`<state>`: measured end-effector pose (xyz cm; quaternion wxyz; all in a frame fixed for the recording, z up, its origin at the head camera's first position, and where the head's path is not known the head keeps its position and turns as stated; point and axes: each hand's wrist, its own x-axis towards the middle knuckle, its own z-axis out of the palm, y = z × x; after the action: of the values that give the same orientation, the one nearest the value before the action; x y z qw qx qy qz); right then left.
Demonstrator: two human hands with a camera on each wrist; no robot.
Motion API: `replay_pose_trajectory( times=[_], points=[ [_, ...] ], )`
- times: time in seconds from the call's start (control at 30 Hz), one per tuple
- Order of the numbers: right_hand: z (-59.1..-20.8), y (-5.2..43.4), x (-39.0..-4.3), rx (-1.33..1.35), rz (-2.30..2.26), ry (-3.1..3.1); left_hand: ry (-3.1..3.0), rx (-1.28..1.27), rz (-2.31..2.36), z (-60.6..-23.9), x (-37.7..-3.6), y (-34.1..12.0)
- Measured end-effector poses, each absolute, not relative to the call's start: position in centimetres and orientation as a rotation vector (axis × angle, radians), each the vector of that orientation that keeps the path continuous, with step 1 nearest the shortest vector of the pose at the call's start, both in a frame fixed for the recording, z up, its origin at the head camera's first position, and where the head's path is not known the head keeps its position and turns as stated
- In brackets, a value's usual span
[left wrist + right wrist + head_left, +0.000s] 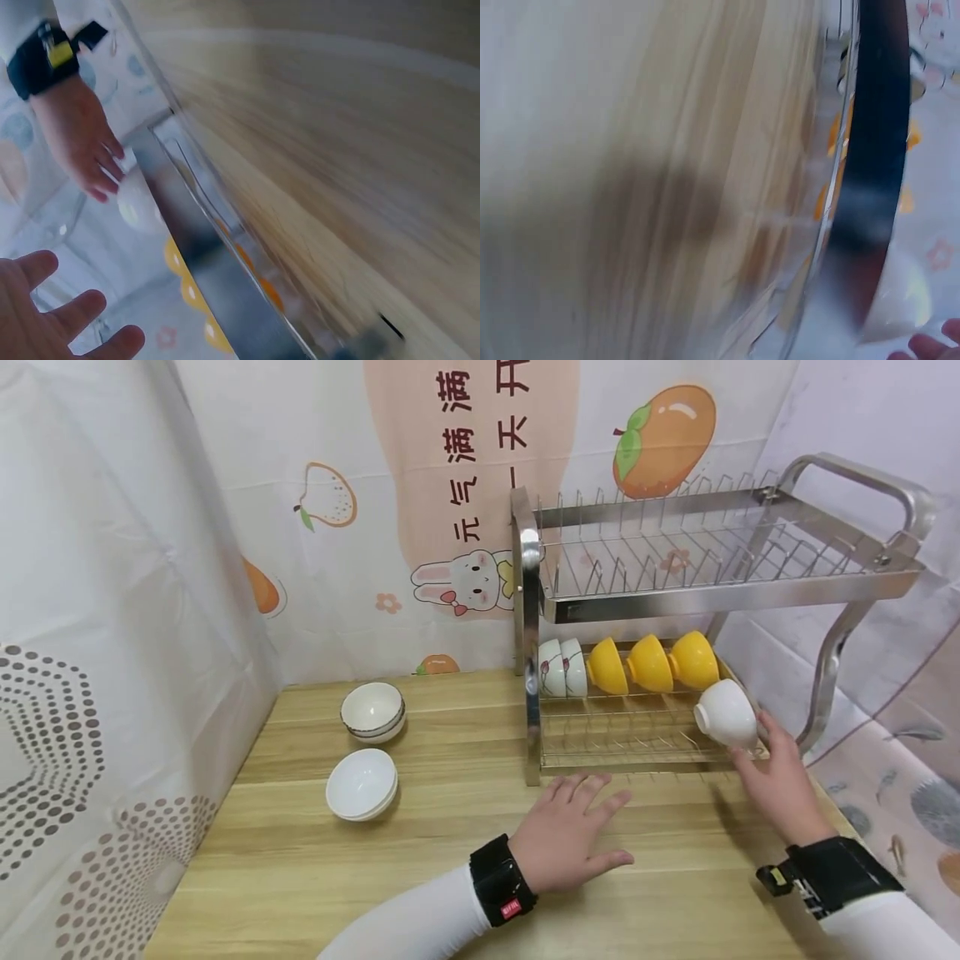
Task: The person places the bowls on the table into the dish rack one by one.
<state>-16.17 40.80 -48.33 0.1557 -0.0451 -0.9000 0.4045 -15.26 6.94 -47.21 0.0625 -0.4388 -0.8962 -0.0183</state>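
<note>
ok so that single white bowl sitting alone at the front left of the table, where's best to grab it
Take the white bowl by its rim, coming down from above on the near right side. It sits upright, mouth open upward, so the thin rim is free to pinch: thumb inside, fingers on the outer wall. The left hand, resting flat on the table, is closest; the right hand holds a small white bowl.

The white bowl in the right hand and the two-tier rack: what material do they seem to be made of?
The white bowl held by the right hand looks like glazed ceramic or porcelain: smooth, glossy, opaque, with a foot ring. Melamine cannot be excluded. The rack looks like polished stainless steel: silvery bars and thin wires with mirror-like reflections.
</note>
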Motion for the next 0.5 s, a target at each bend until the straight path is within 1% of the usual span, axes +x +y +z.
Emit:
replay_pose_trajectory(
  times=[0.1,0.3,0.5],
  points=[
    [-48.1,38.9,-15.3,-0.068,1.078,-2.574,-2.717,-1.262,-0.074,-47.1,-15.6,5.3],
    [-48.0,34.3,-13.7,0.158,0.949,-2.665,-2.764,-1.123,-0.18,-47.2,-16.1,1.7],
    [-48.6,30.2,-12.7,0.418,0.595,-2.735,-2.779,-1.01,-0.233,-47.8,-16.3,-1.1]
  ],
)
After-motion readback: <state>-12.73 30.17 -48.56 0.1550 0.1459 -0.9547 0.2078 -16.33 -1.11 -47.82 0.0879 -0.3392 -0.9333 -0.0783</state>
